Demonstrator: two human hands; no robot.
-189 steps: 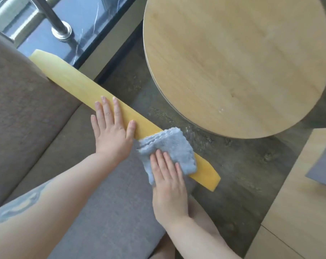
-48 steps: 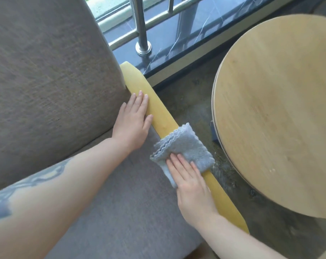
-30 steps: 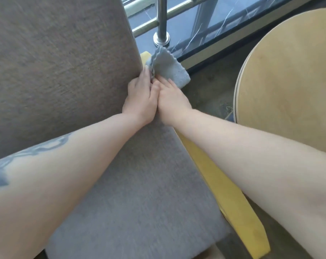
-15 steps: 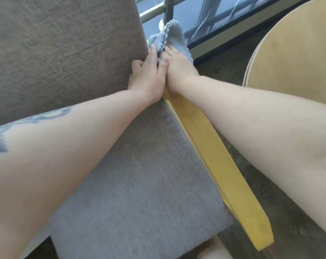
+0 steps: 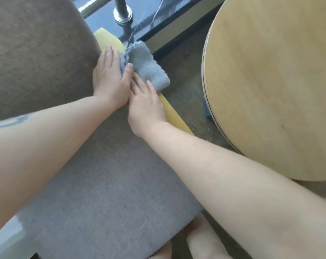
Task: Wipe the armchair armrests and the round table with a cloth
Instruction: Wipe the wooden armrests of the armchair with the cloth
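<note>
Cloth (image 5: 146, 66), pale blue-grey and fluffy with a scalloped edge, lies folded across the yellow wooden armrest (image 5: 174, 114) near its far end, beside the brown back cushion (image 5: 36, 53). The right hand (image 5: 145, 105) rests flat on the armrest, its straight fingers pressing the cloth's near edge. The left hand (image 5: 109, 79) lies flat alongside, fingers straight, thumb touching the cloth. Both hands touch each other. The round table (image 5: 274, 81), light wood, stands just right of the armrest. The grey seat cushion (image 5: 106, 184) lies below the forearms.

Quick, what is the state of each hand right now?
Left hand: open, flat on the wooden armrest, thumb touching the grey cloth.
Right hand: open, straight fingers pressing the cloth.
</note>
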